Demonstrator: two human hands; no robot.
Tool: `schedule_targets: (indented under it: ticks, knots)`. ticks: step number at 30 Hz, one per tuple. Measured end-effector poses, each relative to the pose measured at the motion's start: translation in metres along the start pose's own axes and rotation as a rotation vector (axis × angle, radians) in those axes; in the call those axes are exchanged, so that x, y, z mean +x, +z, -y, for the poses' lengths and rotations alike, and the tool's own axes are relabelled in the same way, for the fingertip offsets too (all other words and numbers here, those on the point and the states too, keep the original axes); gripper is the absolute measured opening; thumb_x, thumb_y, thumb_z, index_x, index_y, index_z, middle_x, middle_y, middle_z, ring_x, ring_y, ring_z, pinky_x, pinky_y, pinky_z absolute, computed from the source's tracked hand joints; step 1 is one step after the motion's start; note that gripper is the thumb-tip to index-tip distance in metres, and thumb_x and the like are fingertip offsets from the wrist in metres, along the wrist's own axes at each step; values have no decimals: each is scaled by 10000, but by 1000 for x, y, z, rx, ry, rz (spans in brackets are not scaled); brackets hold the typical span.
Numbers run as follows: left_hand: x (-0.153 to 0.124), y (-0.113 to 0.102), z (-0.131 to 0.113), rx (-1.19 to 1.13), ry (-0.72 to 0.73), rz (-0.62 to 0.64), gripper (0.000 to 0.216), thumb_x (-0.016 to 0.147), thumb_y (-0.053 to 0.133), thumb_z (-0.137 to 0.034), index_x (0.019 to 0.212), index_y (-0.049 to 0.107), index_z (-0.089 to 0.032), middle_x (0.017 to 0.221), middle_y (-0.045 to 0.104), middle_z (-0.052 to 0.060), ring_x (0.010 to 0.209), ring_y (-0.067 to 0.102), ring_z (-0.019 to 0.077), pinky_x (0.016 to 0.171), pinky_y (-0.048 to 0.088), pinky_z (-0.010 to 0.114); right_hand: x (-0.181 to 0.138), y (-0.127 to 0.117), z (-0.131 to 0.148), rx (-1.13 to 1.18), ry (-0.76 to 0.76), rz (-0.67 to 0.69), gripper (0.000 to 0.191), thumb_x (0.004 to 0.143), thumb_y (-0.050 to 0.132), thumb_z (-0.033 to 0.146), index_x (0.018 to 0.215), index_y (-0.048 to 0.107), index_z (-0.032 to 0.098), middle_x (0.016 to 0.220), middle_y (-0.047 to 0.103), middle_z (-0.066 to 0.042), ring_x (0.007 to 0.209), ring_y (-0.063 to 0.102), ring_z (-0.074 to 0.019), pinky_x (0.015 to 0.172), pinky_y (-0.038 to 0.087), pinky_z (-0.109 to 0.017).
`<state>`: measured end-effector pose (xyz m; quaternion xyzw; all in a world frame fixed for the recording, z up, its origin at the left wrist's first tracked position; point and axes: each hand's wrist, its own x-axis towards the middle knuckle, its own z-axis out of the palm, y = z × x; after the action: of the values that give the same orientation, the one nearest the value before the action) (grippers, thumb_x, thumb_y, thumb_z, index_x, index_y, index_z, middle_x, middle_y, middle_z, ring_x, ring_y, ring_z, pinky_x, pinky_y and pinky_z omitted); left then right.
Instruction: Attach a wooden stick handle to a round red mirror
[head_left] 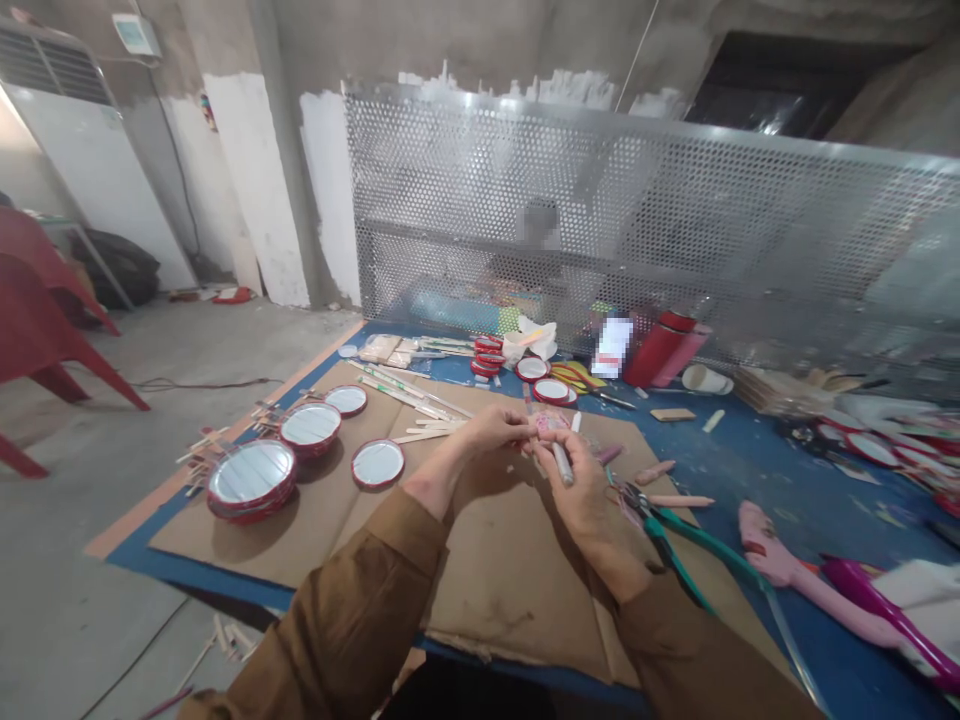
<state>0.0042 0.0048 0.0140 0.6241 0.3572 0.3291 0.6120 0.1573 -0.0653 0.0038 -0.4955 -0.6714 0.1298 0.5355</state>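
Observation:
My left hand (499,428) is closed in a pinch above the cardboard sheet (510,560), its fingertips meeting those of the other hand; what it pinches is too small to make out. My right hand (581,490) is closed around a whitish pen-like stick (562,464) that points down toward me. A pink-patterned piece (551,422) shows just behind the fingers. Thin wooden sticks (429,430) lie beyond my left wrist. A round red-rimmed disc with a pale top (378,465) rests left of my left forearm.
Stacked red-rimmed discs (252,478) stand on the left. Green-handled pliers (675,535) and a pink glue gun (776,560) lie on the right of the blue table (720,450). Behind are a lit phone (613,347), a red bottle (660,348) and a perforated metal screen (465,190).

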Motion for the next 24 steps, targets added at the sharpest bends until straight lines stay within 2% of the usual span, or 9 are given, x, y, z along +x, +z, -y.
schedule_targets:
  ticks: [4, 7, 8, 12, 14, 18, 21, 24]
  knots:
    - [-6, -7, -8, 159, -146, 108, 280, 742, 708, -349, 585, 637, -128, 525, 565, -14, 481, 409, 65, 509, 309, 218, 7, -12, -4, -154, -62, -37, 261, 916, 534, 419, 958, 664, 197, 921, 736, -89, 836, 663, -229, 769, 511, -341]
    - [-11, -11, -14, 226, -311, 197, 284, 784, 648, -281, 549, 636, -123, 559, 630, 30, 452, 420, 71, 495, 350, 225, 15, -28, -9, -352, -145, -28, 257, 940, 481, 302, 1051, 679, 181, 978, 731, -109, 880, 650, -242, 806, 493, -355]
    - [-12, -13, -16, 252, -337, 212, 281, 795, 630, -262, 553, 649, -120, 565, 641, 38, 447, 427, 74, 493, 360, 227, 16, -33, -10, -421, -197, 38, 263, 934, 467, 243, 1067, 686, 183, 978, 728, -106, 885, 643, -241, 807, 486, -352]
    - [-13, -14, -21, 393, -420, 270, 298, 807, 634, -252, 547, 667, -112, 563, 655, 66, 426, 452, 87, 477, 389, 237, 6, -42, -3, -711, -471, 447, 315, 878, 471, 55, 1032, 703, 201, 940, 717, -88, 912, 606, -240, 819, 451, -345]
    - [-13, -14, -23, 431, -498, 318, 321, 810, 658, -272, 532, 654, -111, 567, 660, 79, 423, 473, 99, 461, 399, 239, -2, -40, 1, -894, -576, 551, 252, 883, 509, 51, 971, 698, 194, 918, 702, -98, 906, 586, -254, 824, 425, -365]
    - [-17, -13, -27, 444, -576, 397, 368, 865, 609, -285, 550, 667, -104, 548, 656, 88, 401, 457, 93, 416, 364, 213, -7, -38, 3, -1109, -662, 574, 235, 914, 539, 88, 1067, 690, 182, 921, 689, -110, 881, 574, -264, 786, 387, -376]
    - [-20, -14, -27, 412, -611, 459, 390, 851, 643, -367, 563, 674, -106, 566, 673, 99, 406, 487, 106, 434, 408, 231, -7, -38, 4, -1108, -646, 537, 290, 922, 531, 74, 1154, 670, 178, 932, 688, -106, 889, 580, -259, 782, 385, -371]
    - [-19, -15, -24, 381, -626, 475, 416, 799, 707, -457, 571, 676, -111, 568, 675, 105, 440, 551, 143, 468, 461, 267, -12, -34, 13, -1008, -578, 503, 247, 927, 527, 62, 1093, 675, 169, 971, 682, -101, 934, 591, -249, 819, 404, -361]
